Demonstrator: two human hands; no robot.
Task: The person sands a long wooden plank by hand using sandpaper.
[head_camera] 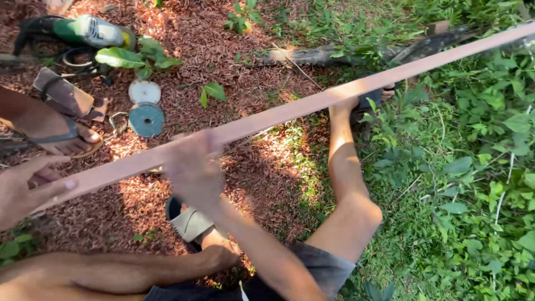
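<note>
A long, thin, pale reddish-brown wooden strip [290, 114] runs slantwise across the view, low at the left, high at the right, above reddish leaf-strewn ground [234, 50]. The right hand [192, 167] — blurred, arm stretched forward — lies over the strip near its middle, fingers curled about it. The left hand [22, 189] sits at the strip's low end, thumb laid along it; its grip I cannot tell. A green angle grinder [89, 32] and two round discs [146, 106] lie well apart, beside a sandalled foot [61, 134].
</note>
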